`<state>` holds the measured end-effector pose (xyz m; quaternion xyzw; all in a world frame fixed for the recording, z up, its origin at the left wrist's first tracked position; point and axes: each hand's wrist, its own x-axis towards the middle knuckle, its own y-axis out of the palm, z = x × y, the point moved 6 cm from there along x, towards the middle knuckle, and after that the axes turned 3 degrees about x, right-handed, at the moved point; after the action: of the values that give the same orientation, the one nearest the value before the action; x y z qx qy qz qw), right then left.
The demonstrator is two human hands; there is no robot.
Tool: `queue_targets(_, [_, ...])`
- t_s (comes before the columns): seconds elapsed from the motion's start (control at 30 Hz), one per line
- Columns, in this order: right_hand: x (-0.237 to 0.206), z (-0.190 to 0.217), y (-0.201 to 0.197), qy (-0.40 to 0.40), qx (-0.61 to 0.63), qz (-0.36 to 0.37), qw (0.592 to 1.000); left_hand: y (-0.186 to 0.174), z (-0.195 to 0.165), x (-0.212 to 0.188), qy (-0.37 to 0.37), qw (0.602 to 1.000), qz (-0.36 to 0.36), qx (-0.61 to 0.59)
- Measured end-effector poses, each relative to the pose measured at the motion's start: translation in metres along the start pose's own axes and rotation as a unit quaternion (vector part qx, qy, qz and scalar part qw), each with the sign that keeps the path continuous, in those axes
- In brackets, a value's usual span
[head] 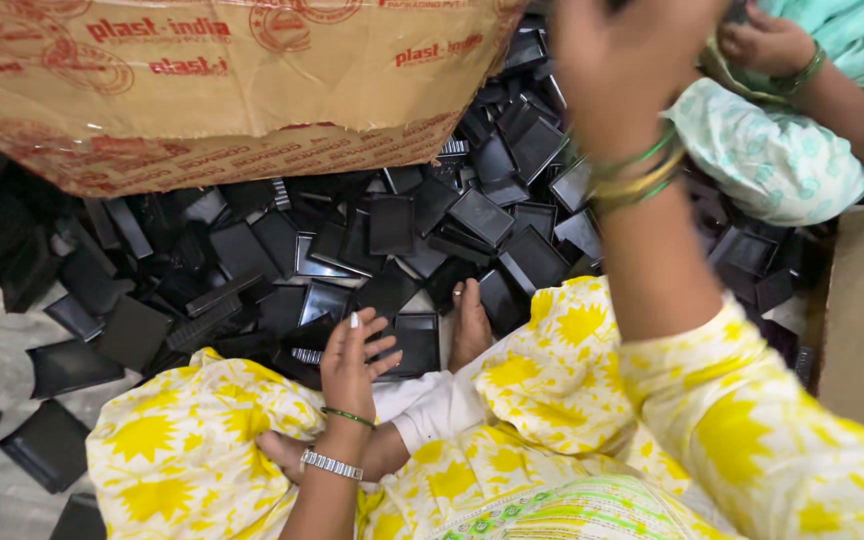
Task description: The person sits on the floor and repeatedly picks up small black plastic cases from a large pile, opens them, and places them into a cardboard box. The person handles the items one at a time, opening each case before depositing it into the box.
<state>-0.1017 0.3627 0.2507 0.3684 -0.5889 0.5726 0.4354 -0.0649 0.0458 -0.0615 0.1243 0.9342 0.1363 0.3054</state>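
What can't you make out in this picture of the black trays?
- Right hand: blurred, fingertips cut off by the top edge in the head view; any hold cannot be told.
- Left hand: its palm hides the black tray part beneath.
- Cardboard box: covers the pile behind it.

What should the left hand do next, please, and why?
Probably close the fingers on the black tray and lift it. The left hand lies open on the near edge of the black pile, fingertips touching that shallow rectangular tray, with nothing held. The right hand is raised high above the pile; its grip cannot be seen.
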Motion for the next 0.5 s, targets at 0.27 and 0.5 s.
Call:
queue_targets(0.27, [-0.227,-0.021,0.080,0.265,0.007,0.547,0.794,0.007,0.035,0.018,-0.020,0.999,0.024,0.022])
queue_targets(0.5, [-0.210,0.033,0.063,0.220,0.167,0.391,0.878,0.003,0.055,0.032,0.017,0.998,0.064,-0.022])
